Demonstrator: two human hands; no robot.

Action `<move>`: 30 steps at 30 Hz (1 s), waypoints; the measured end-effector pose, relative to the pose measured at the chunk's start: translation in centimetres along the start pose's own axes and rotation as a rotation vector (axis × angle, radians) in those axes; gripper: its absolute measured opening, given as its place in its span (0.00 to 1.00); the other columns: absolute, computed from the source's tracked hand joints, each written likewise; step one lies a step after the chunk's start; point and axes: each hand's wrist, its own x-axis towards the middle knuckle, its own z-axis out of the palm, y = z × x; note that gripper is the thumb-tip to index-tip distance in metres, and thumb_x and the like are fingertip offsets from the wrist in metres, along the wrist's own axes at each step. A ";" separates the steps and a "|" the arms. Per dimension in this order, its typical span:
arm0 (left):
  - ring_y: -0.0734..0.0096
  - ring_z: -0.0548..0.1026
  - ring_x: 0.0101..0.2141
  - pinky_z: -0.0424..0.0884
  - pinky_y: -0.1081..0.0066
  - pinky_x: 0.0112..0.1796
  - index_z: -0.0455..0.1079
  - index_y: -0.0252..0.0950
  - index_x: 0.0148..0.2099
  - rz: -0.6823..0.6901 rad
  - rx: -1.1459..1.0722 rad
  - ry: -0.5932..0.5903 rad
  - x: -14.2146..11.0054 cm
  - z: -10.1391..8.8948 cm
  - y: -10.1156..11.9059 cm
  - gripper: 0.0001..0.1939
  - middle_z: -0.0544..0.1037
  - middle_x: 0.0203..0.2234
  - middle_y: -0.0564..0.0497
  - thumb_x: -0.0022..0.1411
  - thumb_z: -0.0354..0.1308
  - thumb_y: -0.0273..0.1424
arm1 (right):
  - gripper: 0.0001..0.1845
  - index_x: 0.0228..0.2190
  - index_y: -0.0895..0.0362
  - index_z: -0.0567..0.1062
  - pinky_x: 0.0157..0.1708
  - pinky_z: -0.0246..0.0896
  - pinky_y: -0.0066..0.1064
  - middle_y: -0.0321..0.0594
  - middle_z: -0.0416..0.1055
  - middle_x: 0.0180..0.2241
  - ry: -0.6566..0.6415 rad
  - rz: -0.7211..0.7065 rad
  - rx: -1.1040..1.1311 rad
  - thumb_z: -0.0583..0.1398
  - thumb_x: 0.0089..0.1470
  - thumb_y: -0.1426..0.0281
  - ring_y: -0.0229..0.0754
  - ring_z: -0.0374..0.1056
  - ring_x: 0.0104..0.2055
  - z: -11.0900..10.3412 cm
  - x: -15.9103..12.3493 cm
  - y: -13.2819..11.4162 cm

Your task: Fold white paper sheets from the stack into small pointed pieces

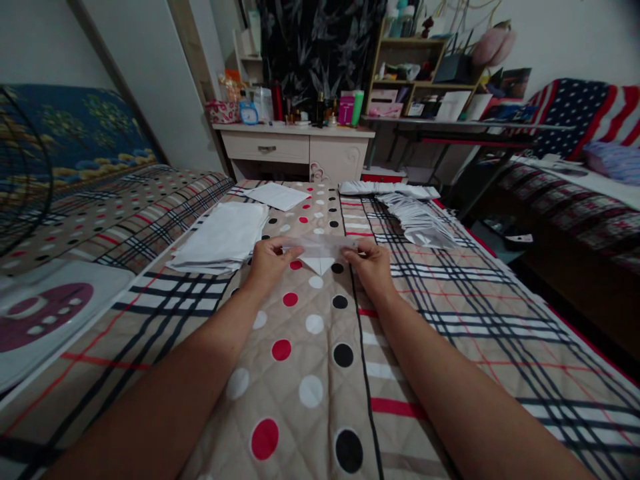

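Between my two hands a thin, translucent white sheet point(320, 248) is stretched above the dotted bedspread, and a white triangular point hangs down from its middle. My left hand point(270, 261) pinches its left end between thumb and fingers. At the right end, my right hand point(369, 264) grips it the same way. Left of my left hand lies a stack of flat white sheets point(225, 233), with another white sheet point(277, 196) farther back. A fanned row of folded white pieces point(417, 219) rests beyond my right hand. Whether the sheet is paper or plastic, I cannot tell.
A long white bundle point(387, 189) lies at the far end of the bedspread point(300, 413). Behind stands a white dresser point(267, 148) with bottles and a blue alarm clock point(248, 112). A white bag with a maroon print point(55, 310) is at the left.
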 end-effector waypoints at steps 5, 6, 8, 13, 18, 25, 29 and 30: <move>0.67 0.77 0.37 0.72 0.66 0.45 0.72 0.37 0.23 0.355 0.153 0.061 -0.3 -0.3 1.4 0.11 0.80 0.32 0.51 0.46 0.55 0.16 | 0.08 0.27 0.55 0.79 0.29 0.61 0.29 0.41 0.72 0.36 0.086 -0.274 -0.221 0.60 0.45 0.77 0.42 0.69 0.40 0.0 -0.1 -0.8; 0.67 0.77 0.37 0.72 0.66 0.44 0.71 0.36 0.23 0.390 0.175 0.050 -0.3 -0.3 1.5 0.12 0.80 0.32 0.51 0.45 0.53 0.15 | 0.09 0.26 0.55 0.79 0.28 0.60 0.29 0.42 0.72 0.36 0.072 -0.286 -0.257 0.60 0.45 0.78 0.42 0.69 0.40 -0.1 -0.1 -0.7; 0.67 0.76 0.36 0.72 0.66 0.43 0.71 0.37 0.23 0.431 0.239 0.020 -0.4 -0.3 1.2 0.13 0.79 0.30 0.51 0.43 0.52 0.14 | 0.10 0.26 0.55 0.79 0.29 0.61 0.29 0.42 0.72 0.37 0.041 -0.289 -0.319 0.60 0.44 0.79 0.42 0.69 0.40 -0.3 0.1 -0.3; 0.64 0.74 0.39 0.71 0.64 0.44 0.73 0.38 0.29 0.459 0.465 -0.070 -0.2 -0.5 0.1 0.17 0.78 0.31 0.51 0.42 0.52 0.14 | 0.15 0.25 0.55 0.79 0.35 0.63 0.32 0.40 0.72 0.36 -0.043 -0.317 -0.479 0.57 0.41 0.83 0.43 0.69 0.41 -0.9 0.5 0.7; 0.64 0.74 0.40 0.70 0.65 0.44 0.76 0.38 0.31 0.482 0.531 -0.252 -0.2 -0.7 -0.5 0.20 0.77 0.33 0.50 0.43 0.50 0.13 | 0.17 0.25 0.56 0.79 0.41 0.62 0.33 0.39 0.75 0.35 -0.213 -0.328 -0.637 0.56 0.37 0.85 0.43 0.69 0.41 -1.4 0.5 0.8; 0.67 0.76 0.37 0.71 0.68 0.41 0.78 0.38 0.33 0.414 0.502 -0.427 0.0 -1.1 -1.0 0.13 0.78 0.34 0.49 0.50 0.55 0.19 | 0.10 0.28 0.54 0.79 0.46 0.63 0.34 0.39 0.77 0.37 -0.386 -0.274 -0.721 0.62 0.42 0.78 0.43 0.70 0.41 -2.1 0.4 -0.4; 0.68 0.76 0.35 0.71 0.69 0.39 0.78 0.38 0.34 0.325 0.414 -0.430 0.3 -1.3 -1.0 0.06 0.79 0.34 0.50 0.54 0.59 0.27 | 0.03 0.26 0.55 0.79 0.43 0.65 0.34 0.40 0.77 0.36 -0.354 -0.167 -0.557 0.63 0.48 0.71 0.43 0.72 0.40 -2.3 0.7 0.1; 0.68 0.76 0.35 0.71 0.69 0.39 0.78 0.39 0.34 0.294 0.405 -0.410 0.3 -1.3 -1.0 0.05 0.79 0.33 0.50 0.55 0.60 0.29 | 0.05 0.26 0.55 0.79 0.42 0.65 0.34 0.40 0.78 0.35 -0.335 -0.128 -0.517 0.63 0.50 0.70 0.42 0.72 0.39 -2.3 0.8 0.3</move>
